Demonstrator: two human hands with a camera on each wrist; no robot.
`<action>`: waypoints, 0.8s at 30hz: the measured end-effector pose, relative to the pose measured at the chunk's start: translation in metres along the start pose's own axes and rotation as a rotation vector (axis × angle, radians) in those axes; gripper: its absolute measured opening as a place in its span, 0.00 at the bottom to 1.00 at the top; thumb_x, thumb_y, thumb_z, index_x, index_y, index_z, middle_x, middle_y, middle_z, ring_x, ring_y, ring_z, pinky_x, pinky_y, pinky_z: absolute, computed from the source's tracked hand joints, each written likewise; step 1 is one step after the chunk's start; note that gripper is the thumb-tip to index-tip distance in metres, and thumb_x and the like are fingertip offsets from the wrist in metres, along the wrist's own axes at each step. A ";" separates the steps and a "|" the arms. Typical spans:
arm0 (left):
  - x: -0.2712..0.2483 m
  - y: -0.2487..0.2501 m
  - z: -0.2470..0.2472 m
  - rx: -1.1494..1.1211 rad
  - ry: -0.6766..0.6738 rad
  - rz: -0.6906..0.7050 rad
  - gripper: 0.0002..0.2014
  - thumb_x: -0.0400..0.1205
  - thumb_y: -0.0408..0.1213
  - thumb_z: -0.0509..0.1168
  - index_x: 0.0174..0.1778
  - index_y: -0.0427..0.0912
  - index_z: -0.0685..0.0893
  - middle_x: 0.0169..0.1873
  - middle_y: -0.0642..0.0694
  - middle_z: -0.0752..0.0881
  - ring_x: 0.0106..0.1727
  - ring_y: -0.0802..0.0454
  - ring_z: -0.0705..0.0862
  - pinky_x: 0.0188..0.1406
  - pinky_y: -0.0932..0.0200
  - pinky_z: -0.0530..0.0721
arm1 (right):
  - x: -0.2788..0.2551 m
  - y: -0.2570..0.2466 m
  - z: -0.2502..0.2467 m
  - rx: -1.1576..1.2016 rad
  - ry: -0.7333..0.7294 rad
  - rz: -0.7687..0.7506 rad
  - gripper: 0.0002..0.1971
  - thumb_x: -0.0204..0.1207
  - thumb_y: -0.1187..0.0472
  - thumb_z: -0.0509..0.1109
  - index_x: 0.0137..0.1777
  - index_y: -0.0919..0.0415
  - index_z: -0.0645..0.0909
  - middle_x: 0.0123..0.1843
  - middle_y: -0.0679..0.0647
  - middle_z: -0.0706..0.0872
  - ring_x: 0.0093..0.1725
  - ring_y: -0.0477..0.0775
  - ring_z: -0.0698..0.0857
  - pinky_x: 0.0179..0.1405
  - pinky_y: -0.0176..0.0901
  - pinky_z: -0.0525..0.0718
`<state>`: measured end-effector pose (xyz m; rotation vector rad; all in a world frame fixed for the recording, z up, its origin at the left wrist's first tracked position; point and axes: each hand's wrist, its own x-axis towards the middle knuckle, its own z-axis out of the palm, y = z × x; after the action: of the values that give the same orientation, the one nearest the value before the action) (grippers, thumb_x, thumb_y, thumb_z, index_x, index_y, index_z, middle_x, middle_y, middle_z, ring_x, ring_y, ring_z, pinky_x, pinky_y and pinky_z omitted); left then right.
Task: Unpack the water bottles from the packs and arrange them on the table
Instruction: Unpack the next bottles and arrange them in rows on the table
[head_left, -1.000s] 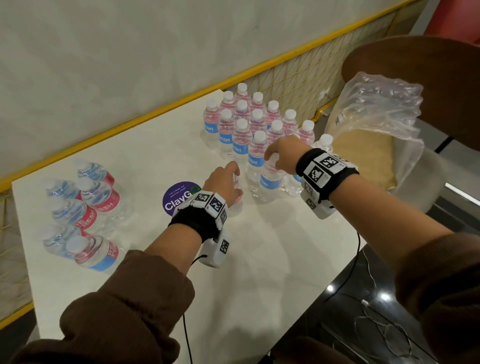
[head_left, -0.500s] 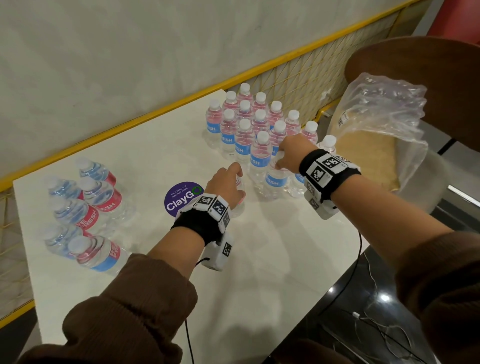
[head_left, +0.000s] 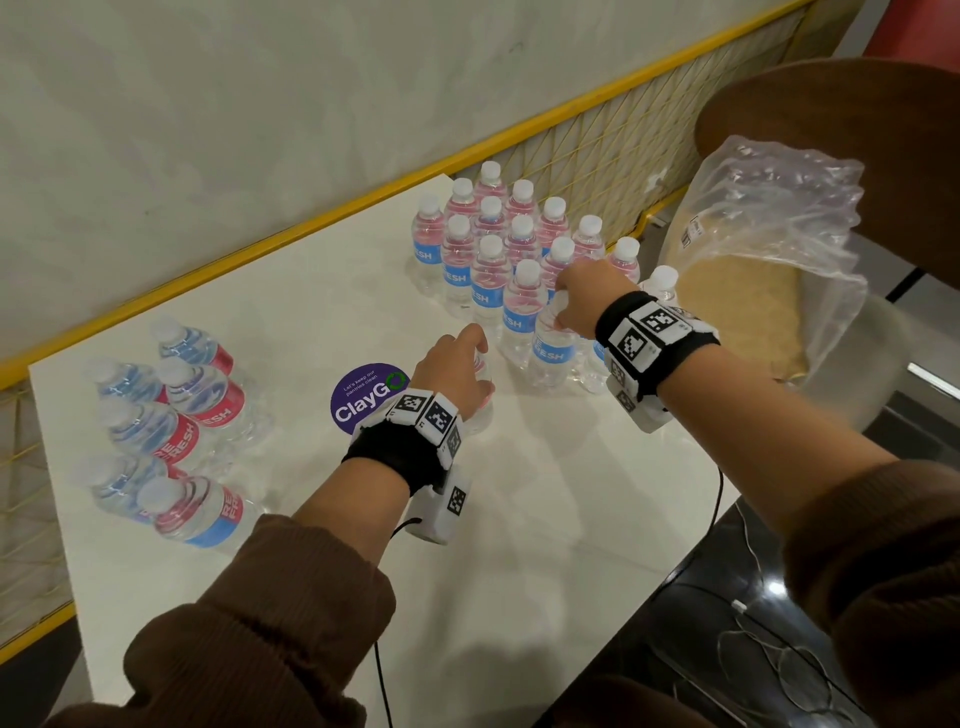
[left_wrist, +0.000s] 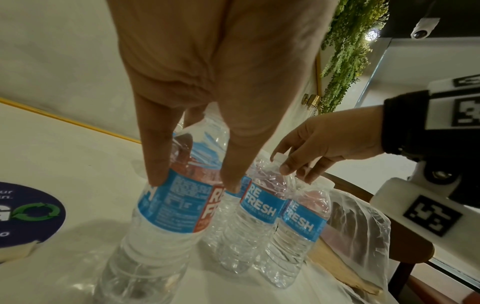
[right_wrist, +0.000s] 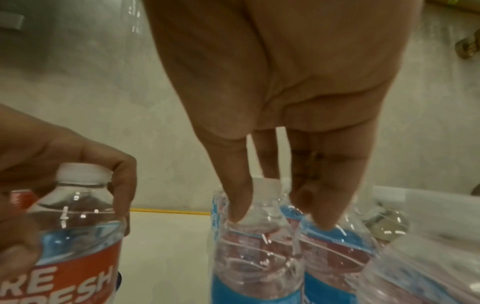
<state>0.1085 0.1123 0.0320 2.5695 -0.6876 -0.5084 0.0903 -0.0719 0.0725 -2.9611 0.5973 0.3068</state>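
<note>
Here each hand (head_left: 457, 371) (head_left: 589, 296) pinches an upright bottle (left_wrist: 166, 216) (right_wrist: 254, 242).

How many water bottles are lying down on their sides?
6 lying bottles, all clustered at the left end of the table, two abreast in three rows, far to near. Others may be hidden behind them.

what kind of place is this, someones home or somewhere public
Probably a shared office pantry or café-style break area, not a home. The white table carries a round ClayGo sticker asking users to keep pantries clean, a security camera hangs overhead beside hanging greenery, and a yellow mesh railing borders the table.
</note>
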 end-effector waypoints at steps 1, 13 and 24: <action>0.000 0.000 0.000 0.007 -0.002 0.005 0.20 0.77 0.37 0.69 0.63 0.44 0.72 0.58 0.40 0.78 0.58 0.40 0.79 0.47 0.57 0.71 | -0.007 0.000 0.001 0.035 0.053 0.020 0.24 0.76 0.59 0.68 0.71 0.64 0.72 0.66 0.64 0.77 0.64 0.65 0.78 0.60 0.51 0.79; 0.000 0.028 0.028 -0.203 -0.179 0.221 0.21 0.74 0.43 0.74 0.61 0.48 0.75 0.56 0.44 0.82 0.57 0.45 0.80 0.57 0.53 0.78 | -0.101 -0.015 0.140 0.823 -0.155 0.173 0.42 0.68 0.51 0.78 0.78 0.56 0.59 0.68 0.59 0.78 0.66 0.59 0.79 0.60 0.42 0.75; 0.026 0.035 0.043 -0.446 0.161 0.131 0.29 0.78 0.32 0.67 0.75 0.45 0.68 0.67 0.41 0.73 0.63 0.44 0.80 0.64 0.50 0.79 | -0.096 0.034 0.151 1.069 0.142 0.473 0.29 0.73 0.55 0.74 0.72 0.56 0.67 0.64 0.60 0.82 0.64 0.58 0.80 0.53 0.36 0.72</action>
<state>0.0970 0.0579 0.0064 2.1062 -0.6020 -0.3586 -0.0360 -0.0457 -0.0558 -1.8054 1.0529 -0.1665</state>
